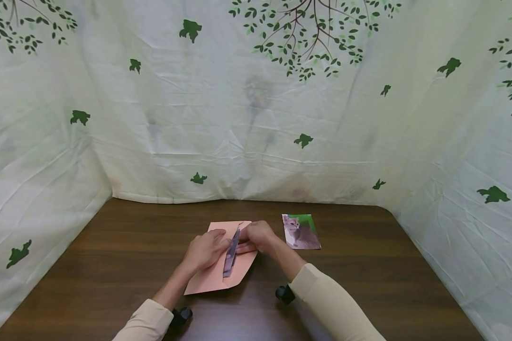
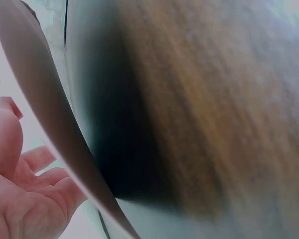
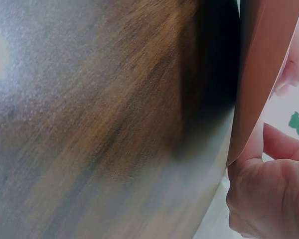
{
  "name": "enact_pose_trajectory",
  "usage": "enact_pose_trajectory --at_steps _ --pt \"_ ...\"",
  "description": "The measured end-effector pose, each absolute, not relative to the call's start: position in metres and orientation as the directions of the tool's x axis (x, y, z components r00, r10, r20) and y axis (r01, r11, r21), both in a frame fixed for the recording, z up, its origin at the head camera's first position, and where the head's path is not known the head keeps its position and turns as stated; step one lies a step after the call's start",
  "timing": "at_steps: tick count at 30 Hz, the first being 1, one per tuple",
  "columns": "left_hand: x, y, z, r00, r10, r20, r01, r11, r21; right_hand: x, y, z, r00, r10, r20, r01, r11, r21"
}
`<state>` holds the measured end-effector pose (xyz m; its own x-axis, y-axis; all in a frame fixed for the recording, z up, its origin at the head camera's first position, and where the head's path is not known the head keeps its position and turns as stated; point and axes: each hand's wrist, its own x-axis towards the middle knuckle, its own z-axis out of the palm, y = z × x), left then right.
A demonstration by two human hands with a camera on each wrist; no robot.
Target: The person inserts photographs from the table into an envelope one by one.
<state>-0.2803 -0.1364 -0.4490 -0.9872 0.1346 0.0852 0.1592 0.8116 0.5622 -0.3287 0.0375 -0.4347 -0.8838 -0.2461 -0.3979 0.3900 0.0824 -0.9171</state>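
Note:
A salmon-pink envelope (image 1: 206,279) is tilted up off the dark table, its angled flap on the right. From its mouth shows a narrow strip of a grey-purple photo (image 1: 229,265), mostly hidden inside. My left hand (image 1: 206,250) holds the envelope's body, with its fingertips at the photo's left edge. At the photo's upper end, my right hand (image 1: 258,236) pinches it, its lower fingers lying over the flap. The envelope's edge (image 2: 55,109) partly covers the left hand in the left wrist view.
A photo of a cat (image 1: 301,232) against green lies flat to the right of the hands. The brown wooden table (image 1: 367,265) is bordered by a pale curtain (image 1: 247,170) with leaf prints at the back and sides.

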Motion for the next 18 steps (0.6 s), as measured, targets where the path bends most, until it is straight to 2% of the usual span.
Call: enact_pose_trajectory --at_steps 18 --pt "-0.2801 -0.1352 -0.4486 -0.988 0.126 0.084 0.151 0.811 0.565 -0.3278 0.0366 -0.4377 -0.899 -0.224 -0.377 0.371 0.067 -0.926"
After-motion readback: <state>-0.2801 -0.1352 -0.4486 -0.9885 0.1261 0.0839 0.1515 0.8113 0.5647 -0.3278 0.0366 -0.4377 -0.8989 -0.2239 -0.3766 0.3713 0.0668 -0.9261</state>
